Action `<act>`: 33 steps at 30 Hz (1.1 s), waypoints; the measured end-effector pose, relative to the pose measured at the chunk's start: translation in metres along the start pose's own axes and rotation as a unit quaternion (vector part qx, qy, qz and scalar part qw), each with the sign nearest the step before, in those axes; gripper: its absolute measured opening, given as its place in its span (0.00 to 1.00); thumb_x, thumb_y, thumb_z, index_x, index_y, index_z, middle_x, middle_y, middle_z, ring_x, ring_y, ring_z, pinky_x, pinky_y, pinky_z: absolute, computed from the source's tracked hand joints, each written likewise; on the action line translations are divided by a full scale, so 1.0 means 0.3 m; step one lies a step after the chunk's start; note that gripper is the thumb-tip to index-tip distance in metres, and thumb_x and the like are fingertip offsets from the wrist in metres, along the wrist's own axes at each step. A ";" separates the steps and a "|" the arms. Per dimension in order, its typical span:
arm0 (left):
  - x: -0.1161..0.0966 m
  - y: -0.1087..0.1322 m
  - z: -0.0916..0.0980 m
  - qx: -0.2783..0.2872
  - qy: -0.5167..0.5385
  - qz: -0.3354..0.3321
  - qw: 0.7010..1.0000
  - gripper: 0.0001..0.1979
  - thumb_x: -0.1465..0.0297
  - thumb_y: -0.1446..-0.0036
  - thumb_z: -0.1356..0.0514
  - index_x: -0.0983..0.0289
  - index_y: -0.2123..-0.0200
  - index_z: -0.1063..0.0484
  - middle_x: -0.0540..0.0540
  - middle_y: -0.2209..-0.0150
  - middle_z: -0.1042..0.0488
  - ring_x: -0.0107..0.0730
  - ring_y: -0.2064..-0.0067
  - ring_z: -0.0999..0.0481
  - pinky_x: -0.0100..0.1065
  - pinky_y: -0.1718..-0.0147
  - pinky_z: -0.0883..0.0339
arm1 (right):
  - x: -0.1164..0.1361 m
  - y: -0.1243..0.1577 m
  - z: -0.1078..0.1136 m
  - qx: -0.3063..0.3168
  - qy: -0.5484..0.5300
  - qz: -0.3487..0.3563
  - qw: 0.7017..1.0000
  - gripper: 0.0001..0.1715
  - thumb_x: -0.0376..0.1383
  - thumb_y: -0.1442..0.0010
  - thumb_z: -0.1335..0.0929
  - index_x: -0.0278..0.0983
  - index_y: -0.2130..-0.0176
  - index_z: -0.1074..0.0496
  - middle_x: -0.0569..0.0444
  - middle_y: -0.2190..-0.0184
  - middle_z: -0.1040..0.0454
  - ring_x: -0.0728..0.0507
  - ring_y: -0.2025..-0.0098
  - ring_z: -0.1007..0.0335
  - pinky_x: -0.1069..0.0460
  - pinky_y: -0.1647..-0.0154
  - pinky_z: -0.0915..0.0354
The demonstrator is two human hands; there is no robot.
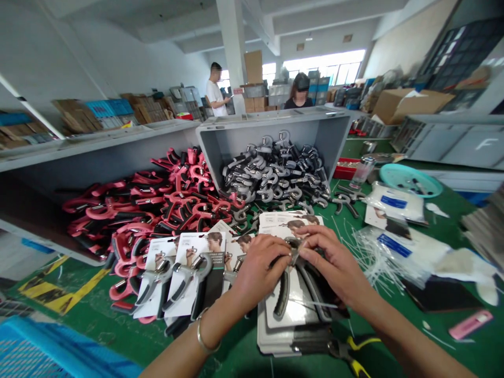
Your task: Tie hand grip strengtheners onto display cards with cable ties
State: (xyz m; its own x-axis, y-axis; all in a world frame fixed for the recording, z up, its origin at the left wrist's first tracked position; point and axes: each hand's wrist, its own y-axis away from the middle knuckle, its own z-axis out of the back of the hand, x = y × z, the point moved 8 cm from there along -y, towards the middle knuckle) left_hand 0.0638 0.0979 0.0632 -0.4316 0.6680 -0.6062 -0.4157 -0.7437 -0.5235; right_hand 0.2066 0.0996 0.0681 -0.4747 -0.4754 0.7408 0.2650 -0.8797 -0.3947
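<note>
Table (110, 320), green, crowded. Tipped grey bin (220, 142) spills grey grip trainers toward centre, and a pink pile (157, 199) spreads to its left. Carded units (185, 273) lie just left of the hands. Loose white ties (374, 257) sit at right, yellow-handled pliers (354, 346) near the front edge.

Left hand (255, 268) and right hand (334, 262) both pinch the spring end of a grey hand gripper (281, 296). It rests on a card stack (291, 320) at front centre. Fingers cover the spring, so the detail there is unreadable.
</note>
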 end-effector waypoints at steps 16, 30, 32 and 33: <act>0.049 -0.001 -0.015 -0.048 0.111 0.081 0.989 0.05 0.75 0.41 0.36 0.61 0.64 0.22 0.53 0.62 0.22 0.36 0.54 0.26 0.39 0.51 0.36 | -0.031 0.026 -0.058 0.149 0.002 -0.038 0.988 0.13 0.43 0.34 0.34 0.40 0.67 0.27 0.53 0.35 0.40 0.37 0.33 0.51 0.36 0.34 0.52; 0.011 0.016 -0.005 -0.050 0.088 0.004 0.995 0.05 0.74 0.38 0.39 0.61 0.60 0.23 0.56 0.60 0.23 0.36 0.54 0.27 0.40 0.52 0.36 | -0.058 0.003 -0.051 0.119 -0.051 -0.100 0.987 0.12 0.44 0.36 0.32 0.40 0.67 0.25 0.50 0.38 0.35 0.36 0.35 0.45 0.34 0.34 0.52; 0.032 0.006 -0.008 -0.034 0.128 0.045 0.990 0.05 0.72 0.36 0.40 0.62 0.62 0.23 0.56 0.61 0.23 0.36 0.55 0.26 0.39 0.52 0.34 | -0.059 0.006 -0.039 0.101 -0.045 -0.104 0.988 0.13 0.44 0.35 0.33 0.40 0.67 0.26 0.50 0.39 0.34 0.37 0.35 0.45 0.35 0.34 0.52; 0.044 0.000 -0.011 -0.026 0.146 0.069 0.986 0.06 0.71 0.36 0.40 0.62 0.64 0.23 0.55 0.62 0.23 0.35 0.56 0.26 0.38 0.53 0.34 | -0.055 0.009 -0.036 0.102 -0.038 -0.096 0.989 0.13 0.44 0.35 0.33 0.40 0.66 0.26 0.50 0.39 0.34 0.37 0.35 0.45 0.35 0.34 0.52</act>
State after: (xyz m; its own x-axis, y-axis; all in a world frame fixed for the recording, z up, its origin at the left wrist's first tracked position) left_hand 0.0608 0.1067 0.0533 -0.2286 0.5292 -0.8171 -0.3238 -0.8329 -0.4488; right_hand 0.2060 0.1051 0.0489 -0.4705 -0.2902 0.8333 0.3438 -0.9300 -0.1297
